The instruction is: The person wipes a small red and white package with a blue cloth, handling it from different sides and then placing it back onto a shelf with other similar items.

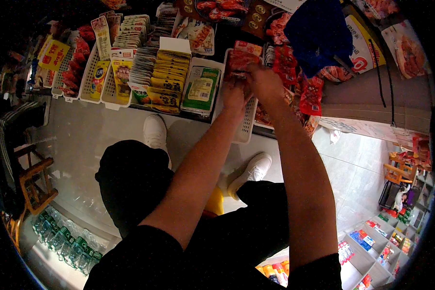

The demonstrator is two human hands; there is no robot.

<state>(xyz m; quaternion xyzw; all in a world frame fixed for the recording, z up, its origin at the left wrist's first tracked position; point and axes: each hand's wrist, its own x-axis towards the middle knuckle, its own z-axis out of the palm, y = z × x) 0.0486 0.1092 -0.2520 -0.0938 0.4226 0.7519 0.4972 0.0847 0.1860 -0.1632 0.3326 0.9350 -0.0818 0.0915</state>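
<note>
Both my arms reach forward to a narrow white plastic basket [245, 126] at the front of the display. Red snack packets [241, 60] fill its far end. Inside the basket my left hand [235, 95] has its fingers curled at the near side of the packets; what they grip is hidden. My right hand [267, 83] bends over from the right, its fingers closed on the edge of a red packet. The two hands are close together, and the fingertips are dark and partly hidden.
Left of the basket stand a tray with a green packet [201, 88], rows of yellow packets [170, 72] and more white baskets. Red packets [311, 95] and a dark blue cloth [319, 36] lie right. A wooden stool [35, 179] and green-capped bottles [65, 241] are at left.
</note>
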